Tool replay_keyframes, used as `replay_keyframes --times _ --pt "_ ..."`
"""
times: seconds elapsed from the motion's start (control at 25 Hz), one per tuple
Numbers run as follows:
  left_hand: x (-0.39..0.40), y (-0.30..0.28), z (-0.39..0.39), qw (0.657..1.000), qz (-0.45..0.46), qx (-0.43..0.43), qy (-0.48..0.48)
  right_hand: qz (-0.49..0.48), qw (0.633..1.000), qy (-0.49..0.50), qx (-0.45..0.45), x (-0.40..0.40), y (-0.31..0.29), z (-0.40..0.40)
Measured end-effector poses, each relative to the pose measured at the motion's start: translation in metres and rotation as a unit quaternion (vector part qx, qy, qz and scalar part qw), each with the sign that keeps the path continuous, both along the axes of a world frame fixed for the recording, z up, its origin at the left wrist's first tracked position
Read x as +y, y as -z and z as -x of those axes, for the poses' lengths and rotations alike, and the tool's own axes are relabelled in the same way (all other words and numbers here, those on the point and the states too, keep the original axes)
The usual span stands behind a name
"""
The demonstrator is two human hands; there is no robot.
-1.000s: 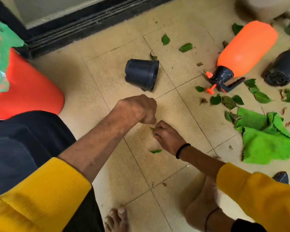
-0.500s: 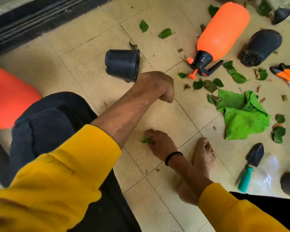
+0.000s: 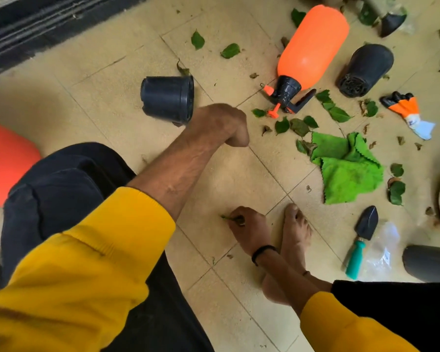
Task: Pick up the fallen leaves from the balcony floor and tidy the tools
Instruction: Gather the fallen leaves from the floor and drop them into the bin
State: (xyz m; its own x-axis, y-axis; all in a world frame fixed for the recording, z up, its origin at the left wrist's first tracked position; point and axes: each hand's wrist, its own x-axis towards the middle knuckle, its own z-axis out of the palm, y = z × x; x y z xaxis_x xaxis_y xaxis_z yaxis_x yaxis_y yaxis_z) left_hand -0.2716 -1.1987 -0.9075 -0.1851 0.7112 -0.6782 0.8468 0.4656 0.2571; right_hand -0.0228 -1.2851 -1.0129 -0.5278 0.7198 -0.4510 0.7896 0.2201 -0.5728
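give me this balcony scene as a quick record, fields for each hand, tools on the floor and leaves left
left hand: left hand fisted above the tiles, contents hidden
right hand: right hand pinches a small green leaf at the floor
tools on floor: orange plastic spray bottle on its side; black trowel with teal handle; tipped black plastic pot; crumpled green cloth; orange and white glove
leaves left: many, mostly around the bottle and cloth

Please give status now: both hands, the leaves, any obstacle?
Right hand pinches a leaf at the floor. Left hand fisted above the tiles, contents hidden. Many leaves remain near the orange sprayer and green cloth. Nothing blocks.
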Motion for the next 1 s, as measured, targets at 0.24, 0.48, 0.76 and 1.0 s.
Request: replay_keyframes --times 0.24,0.48,0.76,1.0 --pt "-0.005 0.032 -0.045 0.749 -0.031 -0.450 -0.485 -0.088 0.974 0.139 0.154 0.093 -0.082 0.069" --pt "0.013 0.060 -0.074 0.409 -0.002 -0.662 -0.628 -0.141 0.990 -0.016 -0.011 0.142 -0.109 0.071" --pt "0.059 0.097 -0.116 0.296 -0.059 -0.694 -0.654 -0.073 0.977 0.047 -0.197 0.305 -0.041 0.023" --pt "0.068 0.126 -0.126 0.279 -0.125 -0.689 -0.658 -0.110 0.978 0.017 -0.178 0.322 0.018 0.030"
